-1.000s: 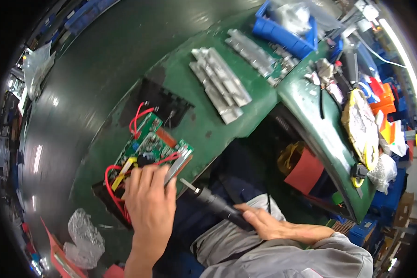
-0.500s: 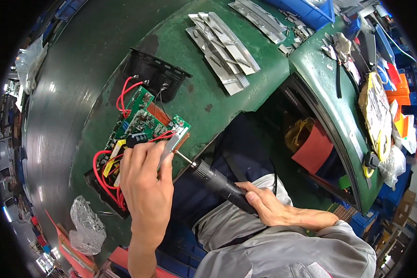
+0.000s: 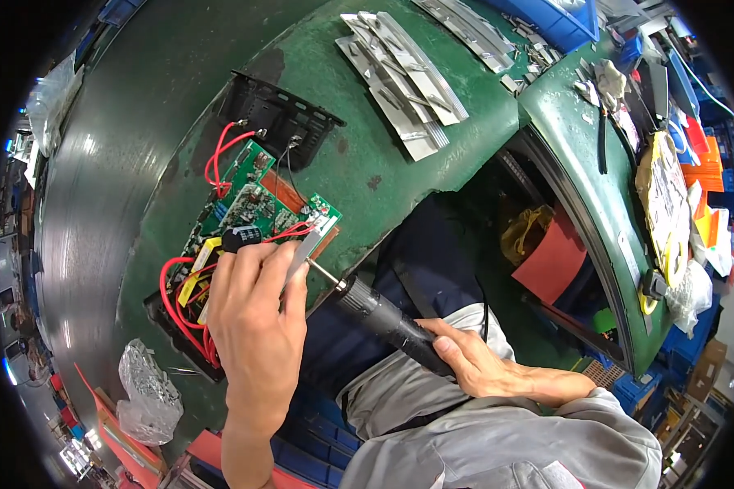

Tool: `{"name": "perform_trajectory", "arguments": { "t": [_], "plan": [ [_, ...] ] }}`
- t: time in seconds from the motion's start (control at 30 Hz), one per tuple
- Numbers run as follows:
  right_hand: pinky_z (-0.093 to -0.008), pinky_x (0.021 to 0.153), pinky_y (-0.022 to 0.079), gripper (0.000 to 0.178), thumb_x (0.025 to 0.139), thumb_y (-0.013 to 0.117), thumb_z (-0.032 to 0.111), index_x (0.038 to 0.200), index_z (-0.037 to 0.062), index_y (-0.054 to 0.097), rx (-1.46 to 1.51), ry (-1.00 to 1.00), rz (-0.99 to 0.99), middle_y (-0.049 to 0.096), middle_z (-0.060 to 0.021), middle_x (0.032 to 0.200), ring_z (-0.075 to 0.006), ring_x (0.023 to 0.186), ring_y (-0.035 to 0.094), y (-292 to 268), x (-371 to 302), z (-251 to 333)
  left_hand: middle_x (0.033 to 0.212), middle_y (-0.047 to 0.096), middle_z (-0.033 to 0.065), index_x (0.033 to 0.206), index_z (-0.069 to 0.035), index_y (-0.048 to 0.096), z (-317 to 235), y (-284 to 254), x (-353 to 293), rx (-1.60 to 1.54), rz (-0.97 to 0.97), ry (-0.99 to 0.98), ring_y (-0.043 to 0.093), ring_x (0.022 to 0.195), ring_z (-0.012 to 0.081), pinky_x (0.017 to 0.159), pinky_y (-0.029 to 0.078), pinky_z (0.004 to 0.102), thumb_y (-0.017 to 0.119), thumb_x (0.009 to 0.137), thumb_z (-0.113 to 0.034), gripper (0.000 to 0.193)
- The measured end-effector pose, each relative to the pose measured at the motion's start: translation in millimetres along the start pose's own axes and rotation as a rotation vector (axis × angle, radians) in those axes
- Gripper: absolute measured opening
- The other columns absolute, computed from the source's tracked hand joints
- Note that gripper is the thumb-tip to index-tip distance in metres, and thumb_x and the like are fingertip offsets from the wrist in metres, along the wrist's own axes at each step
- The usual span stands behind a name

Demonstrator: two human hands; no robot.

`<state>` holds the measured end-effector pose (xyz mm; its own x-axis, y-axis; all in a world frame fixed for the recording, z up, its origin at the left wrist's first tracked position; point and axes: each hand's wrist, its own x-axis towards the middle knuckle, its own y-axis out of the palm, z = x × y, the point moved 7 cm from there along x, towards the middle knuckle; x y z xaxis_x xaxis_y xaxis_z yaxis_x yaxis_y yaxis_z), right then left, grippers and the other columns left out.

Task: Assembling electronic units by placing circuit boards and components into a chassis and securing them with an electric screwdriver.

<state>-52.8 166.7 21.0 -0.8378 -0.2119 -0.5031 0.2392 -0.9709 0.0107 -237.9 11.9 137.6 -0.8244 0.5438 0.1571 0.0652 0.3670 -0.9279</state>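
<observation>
My right hand [image 3: 465,359] is wrapped round the rear of a black electric screwdriver [image 3: 387,322]. Its thin metal bit reaches left and up to a flat silver metal strip [image 3: 303,249] at the near edge of a green circuit board [image 3: 253,205]. Whether the bit sits in a screw is too small to tell. The thumb and fingers of my left hand [image 3: 257,326] pinch the strip and hide part of the board. Beside those fingers stands a black cylindrical capacitor [image 3: 240,238]. Red wires [image 3: 166,287] loop out at the left, and others run to a black slotted panel [image 3: 279,118].
Silver metal profiles [image 3: 404,85] lie stacked on the green table [image 3: 347,183], near a blue bin [image 3: 567,28]. A crumpled clear plastic bag [image 3: 149,395] lies at the lower left. An open drawer [image 3: 567,244] with a red sheet is to the right, below a cluttered tabletop.
The view has shifted slightly, so the table and its parts appear a little higher. Both hands keep their grips, and the screwdriver bit stays at the metal strip.
</observation>
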Motion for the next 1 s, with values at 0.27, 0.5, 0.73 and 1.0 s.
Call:
{"name": "perform_trajectory", "arguments": {
  "t": [0.27, 0.5, 0.73, 1.0],
  "plan": [
    [-0.0307, 0.074, 0.048, 0.058, 0.113, 0.032, 0.043, 0.148, -0.0004, 0.048, 0.027, -0.038, -0.033, 0.063, -0.0077, 0.086, -0.016, 0.079, 0.06, -3, 5, 14, 0.1, 0.066, 0.0086, 0.109, 0.0, 0.072, 1, -1, 0, 0.012, -0.006, 0.026, 0.061, 0.09, 0.0296, 0.077, 0.051, 0.0432, 0.074, 0.085, -0.004, 0.024],
    [-0.0296, 0.069, 0.048, 0.071, 0.111, 0.027, 0.058, 0.148, 0.0017, 0.05, 0.722, 0.16, 0.296, 0.063, -0.0086, 0.076, -0.0147, 0.069, 0.059, 25, 17, -27, 0.1, 0.069, 0.0123, 0.105, 0.003, 0.072, -2, -7, 3, -0.023, -0.004, -0.005, 0.063, 0.089, 0.0326, 0.078, 0.051, 0.043, 0.077, 0.085, -0.004, 0.022],
    [-0.0323, 0.067, 0.045, 0.067, 0.112, 0.026, 0.054, 0.145, 0.0016, 0.05, 0.258, 0.008, 0.093, 0.059, -0.0076, 0.075, -0.0167, 0.068, 0.055, 13, 13, -19, 0.101, 0.07, 0.0115, 0.108, 0.0, 0.072, 6, -4, -2, -0.039, 0.007, 0.002, 0.065, 0.091, 0.032, 0.082, 0.052, 0.0418, 0.08, 0.082, -0.007, 0.028],
    [-0.0403, 0.096, 0.048, 0.062, 0.112, 0.026, 0.043, 0.145, -0.005, 0.047, -0.009, -0.049, 0.095, 0.067, -0.0206, 0.109, -0.0326, 0.1, 0.066, 24, -8, -2, 0.139, 0.061, 0.0134, 0.108, -0.006, 0.07, 15, -43, -48, 0.213, -0.126, 0.012, 0.055, 0.129, 0.0378, 0.104, 0.045, 0.0496, 0.085, 0.077, -0.01, 0.035]
  ]
}}
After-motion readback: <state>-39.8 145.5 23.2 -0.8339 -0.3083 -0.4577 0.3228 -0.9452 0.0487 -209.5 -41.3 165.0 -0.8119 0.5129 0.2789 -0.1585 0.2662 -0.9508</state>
